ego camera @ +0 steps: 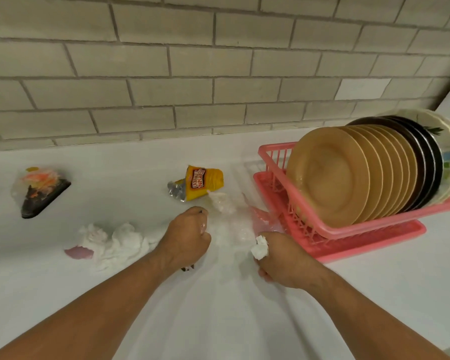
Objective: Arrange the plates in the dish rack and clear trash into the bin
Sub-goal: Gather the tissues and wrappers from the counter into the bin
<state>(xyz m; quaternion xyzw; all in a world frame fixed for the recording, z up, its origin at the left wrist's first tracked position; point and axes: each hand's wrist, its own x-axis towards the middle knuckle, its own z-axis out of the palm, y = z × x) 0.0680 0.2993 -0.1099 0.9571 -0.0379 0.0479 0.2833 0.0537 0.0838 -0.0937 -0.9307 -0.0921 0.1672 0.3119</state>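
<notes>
At the right of the frame the plates (330, 175) stand on edge in the pink dish rack (374, 237) on the white counter (63, 281). Lower centre, the right hand (281, 261) pinches a crumpled tissue (260, 249) in curled fingers. The left hand (186, 235) is balled beside clear plastic (231, 229); whether it grips anything I cannot tell. A yellow snack wrapper (203, 181) lies just above.

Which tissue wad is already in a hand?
The small wad pinched in the right hand; the bigger wads lie loose on the counter.
</notes>
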